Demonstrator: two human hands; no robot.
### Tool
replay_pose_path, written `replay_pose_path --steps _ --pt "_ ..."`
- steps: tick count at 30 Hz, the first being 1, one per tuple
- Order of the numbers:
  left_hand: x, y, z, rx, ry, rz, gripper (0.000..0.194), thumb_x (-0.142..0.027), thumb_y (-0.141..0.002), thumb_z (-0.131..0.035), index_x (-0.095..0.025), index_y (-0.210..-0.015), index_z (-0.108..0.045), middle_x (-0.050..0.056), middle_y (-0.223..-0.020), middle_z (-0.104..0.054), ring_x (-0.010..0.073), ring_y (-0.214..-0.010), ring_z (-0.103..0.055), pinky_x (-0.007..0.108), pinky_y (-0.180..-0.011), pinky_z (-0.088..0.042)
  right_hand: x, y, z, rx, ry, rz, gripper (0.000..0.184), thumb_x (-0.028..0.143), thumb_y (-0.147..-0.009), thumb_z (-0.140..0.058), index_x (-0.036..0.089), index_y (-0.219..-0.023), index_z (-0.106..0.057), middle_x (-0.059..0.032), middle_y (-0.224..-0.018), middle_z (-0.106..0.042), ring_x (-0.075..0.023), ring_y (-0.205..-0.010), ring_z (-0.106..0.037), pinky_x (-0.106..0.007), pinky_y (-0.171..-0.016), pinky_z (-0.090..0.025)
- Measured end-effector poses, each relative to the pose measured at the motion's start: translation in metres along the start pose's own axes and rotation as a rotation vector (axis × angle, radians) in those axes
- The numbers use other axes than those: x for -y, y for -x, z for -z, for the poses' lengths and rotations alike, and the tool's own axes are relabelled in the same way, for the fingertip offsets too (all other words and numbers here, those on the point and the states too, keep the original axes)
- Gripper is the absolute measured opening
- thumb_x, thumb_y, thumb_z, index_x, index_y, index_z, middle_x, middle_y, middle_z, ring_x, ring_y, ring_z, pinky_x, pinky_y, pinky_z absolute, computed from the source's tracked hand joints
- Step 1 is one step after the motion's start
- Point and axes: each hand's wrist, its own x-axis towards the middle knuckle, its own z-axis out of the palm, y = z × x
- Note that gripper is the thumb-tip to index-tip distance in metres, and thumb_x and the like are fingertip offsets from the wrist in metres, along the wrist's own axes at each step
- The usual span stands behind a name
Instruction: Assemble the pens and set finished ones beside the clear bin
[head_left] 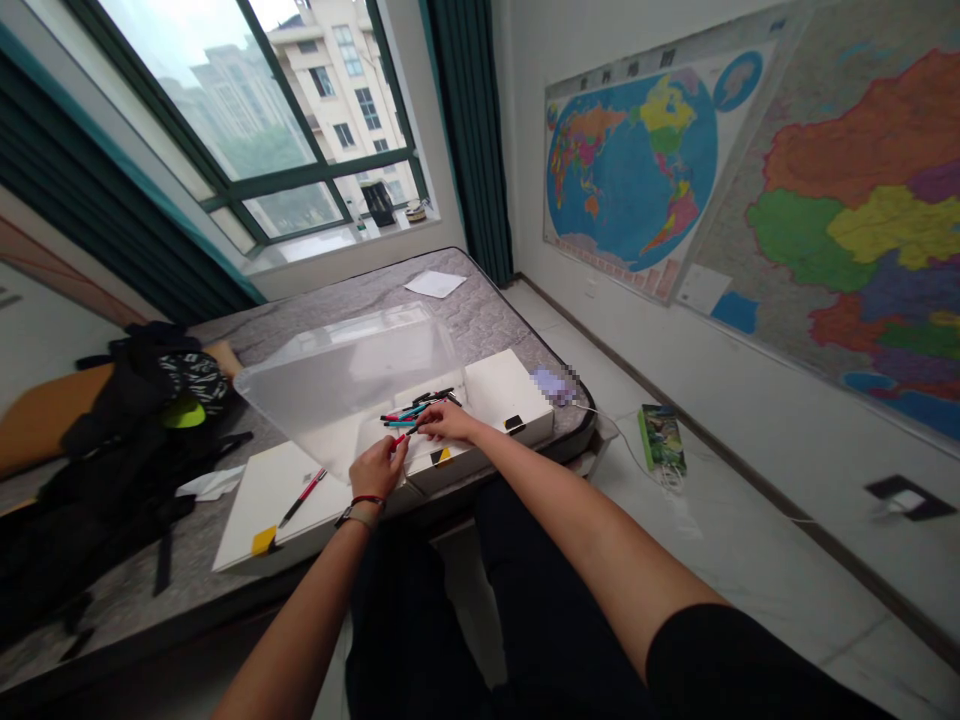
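Carefully: your left hand pinches red pen, right hand its dark end, between them; pen pile just beyond. Careless brush against it could roll pens off white box.

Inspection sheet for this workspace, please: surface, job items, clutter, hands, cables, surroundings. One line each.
Surface: quilted grey mattress with white boxes along its near edge.
Job items: red, blue and dark pens in a loose pile; a lone pen on the left box.
Clutter: translucent plastic sheet or container by the pens, dark bags at left, white paper at the back.
Hands: left hand pinches a red pen; right hand at its dark end, grip unclear.
Cables: white cable from mattress corner to floor.
Surroundings: window, curtains, world map on the wall.
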Motion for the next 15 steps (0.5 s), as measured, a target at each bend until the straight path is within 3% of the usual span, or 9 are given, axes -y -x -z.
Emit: replay_pose_path --steps 7,12,15 --pt "0.006 -0.004 -0.005 -0.145 0.050 -0.167 0.034 -0.046 -0.096 -0.042 -0.020 -0.089 -0.064 0.009 -0.089 -0.062 0.0230 -0.087 -0.055 0.032 -0.076 -0.038 0.004 0.001 0.001 0.012 0.010 -0.027 0.017 0.019 -0.071 -0.081 0.016 -0.088 -0.077 0.0007 -0.062 -0.067 -0.0121 -0.057 -0.063 -0.019 -0.052 -0.051" --pt "0.008 -0.006 -0.009 -0.126 0.040 -0.231 0.034 -0.035 -0.098 -0.038 -0.020 -0.117 -0.061 0.009 -0.093 -0.063 0.0239 -0.087 -0.055 0.034 -0.076 -0.037 0.008 0.003 0.002 0.019 0.018 -0.052 0.017 0.017 -0.072 -0.080 0.018 -0.090 -0.078 0.0015 -0.063 -0.067 -0.0108 -0.057 -0.062 -0.018 -0.053 -0.050" --pt "0.009 -0.006 -0.010 -0.090 0.000 -0.254 0.034 -0.031 -0.097 -0.038 -0.021 -0.120 -0.062 0.010 -0.093 -0.063 0.0240 -0.085 -0.055 0.034 -0.074 -0.035 0.008 0.003 0.002 0.019 0.022 -0.055 0.018 0.017 -0.074 -0.079 0.018 -0.091 -0.078 0.0012 -0.065 -0.068 -0.0106 -0.058 -0.062 -0.018 -0.054 -0.050"
